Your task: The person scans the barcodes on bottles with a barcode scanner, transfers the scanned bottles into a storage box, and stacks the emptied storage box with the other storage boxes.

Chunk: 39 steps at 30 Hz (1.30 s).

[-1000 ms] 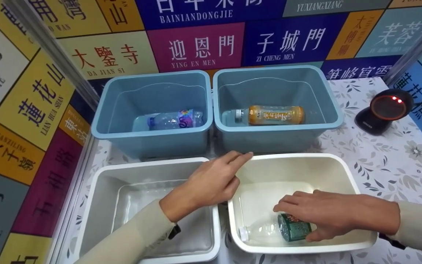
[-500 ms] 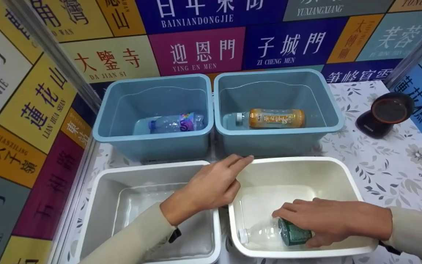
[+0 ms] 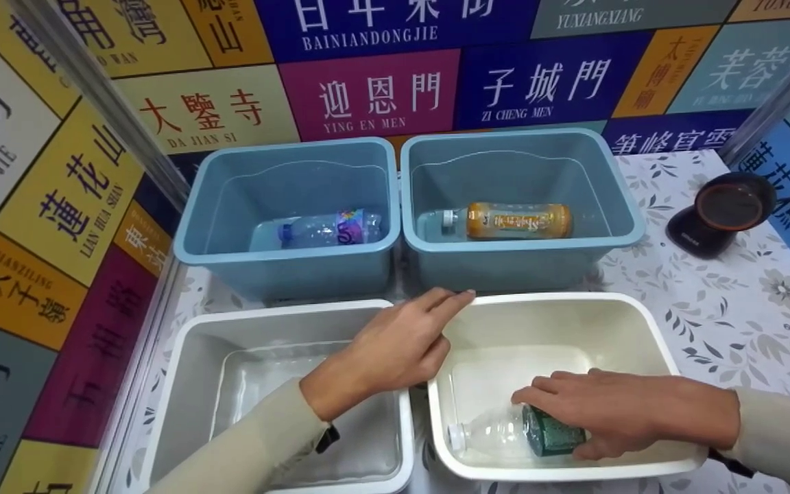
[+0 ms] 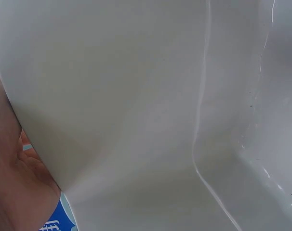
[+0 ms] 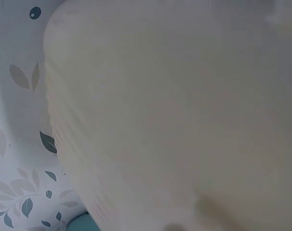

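In the head view a clear plastic bottle with a green label and white cap [image 3: 492, 433] lies on its side in the cream bin [image 3: 559, 298] at front right. My right hand [image 3: 625, 412] grips its label end from above, fingers on the far side, thumb on the near side. Between the two front bins is my left hand [image 3: 391, 339], its index finger stretched to the cream bin's corner; its other fingers are mostly hidden. The left wrist view has the left hand [image 4: 25, 183] beyond the edge of the grey bin [image 4: 112, 96]. No clear hand shows in the blurred right wrist view.
Two blue bins stand behind: the left one [image 3: 285, 257] holds a purple-labelled bottle [image 3: 340, 228], the right one [image 3: 522, 245] an orange-labelled bottle [image 3: 520, 221]. A black scanner [image 3: 717, 213] stands on the floral tabletop [image 3: 731, 309] at right. Printed panels enclose the back and left.
The view tilts slightly, so the bins sit a little lower in frame. My right hand settles lower over the green label. The scanner's red lights have gone out. My left hand keeps its place.
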Motion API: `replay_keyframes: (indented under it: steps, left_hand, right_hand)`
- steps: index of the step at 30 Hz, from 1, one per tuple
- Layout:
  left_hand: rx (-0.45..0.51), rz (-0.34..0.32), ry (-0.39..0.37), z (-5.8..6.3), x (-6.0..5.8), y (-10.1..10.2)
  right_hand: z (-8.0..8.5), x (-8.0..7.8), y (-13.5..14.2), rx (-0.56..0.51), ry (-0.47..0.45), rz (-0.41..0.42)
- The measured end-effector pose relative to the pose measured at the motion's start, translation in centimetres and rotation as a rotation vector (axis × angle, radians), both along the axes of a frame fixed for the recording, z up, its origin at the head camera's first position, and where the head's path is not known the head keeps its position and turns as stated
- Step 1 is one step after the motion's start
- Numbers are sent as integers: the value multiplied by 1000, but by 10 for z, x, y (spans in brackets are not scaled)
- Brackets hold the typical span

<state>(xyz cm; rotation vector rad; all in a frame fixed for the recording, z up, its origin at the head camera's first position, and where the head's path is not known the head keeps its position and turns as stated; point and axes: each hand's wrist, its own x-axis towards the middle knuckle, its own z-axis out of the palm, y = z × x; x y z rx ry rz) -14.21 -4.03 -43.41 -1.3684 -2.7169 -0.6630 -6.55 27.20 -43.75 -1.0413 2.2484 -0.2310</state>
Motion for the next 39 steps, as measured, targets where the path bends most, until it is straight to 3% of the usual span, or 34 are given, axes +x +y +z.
replay_keyframes:
  steps: [9, 17, 39]
  left_hand:
    - [-4, 1, -15, 0, 0, 0]
    - [-5, -3, -14, 1, 0, 0]
    - [-2, -2, -18, 1, 0, 0]
  right_hand:
    - [9, -1, 0, 6, -20, -45]
    - [19, -6, 3, -53, 115, -2]
    - [48, -9, 11, -95, 191, -91]
